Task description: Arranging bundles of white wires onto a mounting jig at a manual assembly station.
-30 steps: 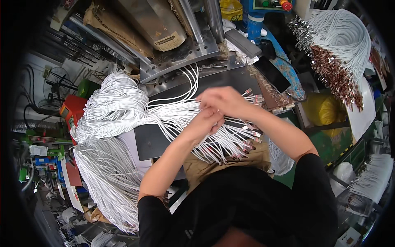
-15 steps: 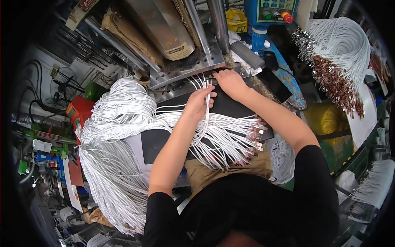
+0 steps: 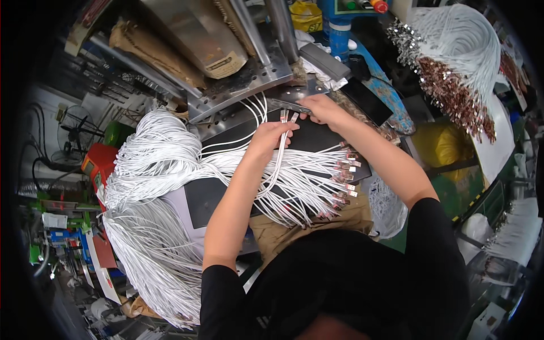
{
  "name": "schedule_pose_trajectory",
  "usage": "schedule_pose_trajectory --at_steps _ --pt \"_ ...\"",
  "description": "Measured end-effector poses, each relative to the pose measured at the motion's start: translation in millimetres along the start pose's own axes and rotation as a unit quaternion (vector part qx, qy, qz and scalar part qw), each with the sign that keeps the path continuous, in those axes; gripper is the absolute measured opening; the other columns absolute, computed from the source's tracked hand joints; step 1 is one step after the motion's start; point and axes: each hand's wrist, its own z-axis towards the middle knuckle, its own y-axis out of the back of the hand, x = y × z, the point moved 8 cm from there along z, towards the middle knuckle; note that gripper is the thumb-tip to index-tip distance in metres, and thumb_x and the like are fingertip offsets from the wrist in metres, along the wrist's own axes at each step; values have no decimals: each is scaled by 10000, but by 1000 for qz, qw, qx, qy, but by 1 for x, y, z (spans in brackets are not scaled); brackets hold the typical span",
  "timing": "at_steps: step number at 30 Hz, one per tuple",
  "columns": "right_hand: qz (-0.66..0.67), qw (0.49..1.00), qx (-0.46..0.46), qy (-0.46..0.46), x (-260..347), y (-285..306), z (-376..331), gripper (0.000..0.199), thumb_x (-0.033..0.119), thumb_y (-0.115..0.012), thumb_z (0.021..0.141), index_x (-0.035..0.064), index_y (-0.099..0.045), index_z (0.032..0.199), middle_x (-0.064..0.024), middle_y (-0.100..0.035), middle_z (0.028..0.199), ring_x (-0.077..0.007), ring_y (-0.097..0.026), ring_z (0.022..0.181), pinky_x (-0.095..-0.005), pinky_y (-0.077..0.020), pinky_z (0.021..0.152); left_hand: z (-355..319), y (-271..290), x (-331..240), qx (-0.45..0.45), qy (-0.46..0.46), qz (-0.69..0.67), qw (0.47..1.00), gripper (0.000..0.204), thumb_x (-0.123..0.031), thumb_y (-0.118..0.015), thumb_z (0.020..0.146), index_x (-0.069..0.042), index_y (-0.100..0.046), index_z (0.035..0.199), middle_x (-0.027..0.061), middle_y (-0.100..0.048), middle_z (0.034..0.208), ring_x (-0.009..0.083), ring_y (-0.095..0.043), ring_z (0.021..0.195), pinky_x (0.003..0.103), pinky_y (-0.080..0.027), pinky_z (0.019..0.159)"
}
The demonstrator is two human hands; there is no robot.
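My left hand is closed around a few white cables, whose metal USB plugs stick up past the fingers. Just to the right, my right hand grips one end of a flat metal bar, held in front of the press's steel plate. A few other white cables curve up toward the plate's edge and the bar; their far ends are hidden. Below both hands, a spread bundle of white USB cables lies across a black mat, plugs toward the right.
Steel columns of the press rise beyond my hands. Large heaps of white cable lie left. Right of the press are a grey box, a dark phone-like slab and a blue bottle. More cables lie far right.
My right hand has drawn back from the press plate, and the metal bar now shows in its grip. The plugs in my left hand stand apart from the plate. The whole view has shifted slightly.
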Motion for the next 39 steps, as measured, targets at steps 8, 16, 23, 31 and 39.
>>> schedule_pose_trajectory --at_steps 8,16,23,31,39 --pt "-74 986 -100 109 -3 1 -4 369 260 -592 906 -23 -706 1114 -115 -712 833 -134 -624 645 -298 -486 611 4 -14 -2 4 29 20 999 285 -289 -680 947 -14 -742 993 -6 -648 784 90 -580 669 216 -467 643" --pt "-58 988 -47 133 2 9 0 374 199 -658 830 -39 -701 1116 -107 -718 815 -142 -651 699 -286 -500 674 6 1 5 -14 35 35 999 242 -271 -717 918 -36 -743 969 -15 -647 751 78 -559 629 218 -441 607" --pt "-77 987 -3 139 -8 2 6 355 184 -676 810 -38 -708 1085 -112 -724 845 -145 -668 737 -279 -504 691 7 -8 6 -4 27 75 997 228 -257 -732 906 -40 -741 975 -17 -645 737 74 -552 611 223 -437 590" --pt "-33 994 44 90 1 14 -8 376 213 -769 864 -40 -672 1125 -76 -721 970 -107 -651 837 -252 -507 745 0 4 -2 -51 23 -47 997 200 -224 -704 927 -30 -741 963 -30 -610 734 69 -513 580 214 -404 539" --pt "-71 984 60 151 8 13 -17 447 283 -801 862 2 -665 1182 -65 -723 1007 -112 -643 895 -242 -495 817 3 -4 0 -5 63 -26 998 240 -234 -696 944 -2 -723 1001 -22 -583 729 69 -471 546 217 -395 513"
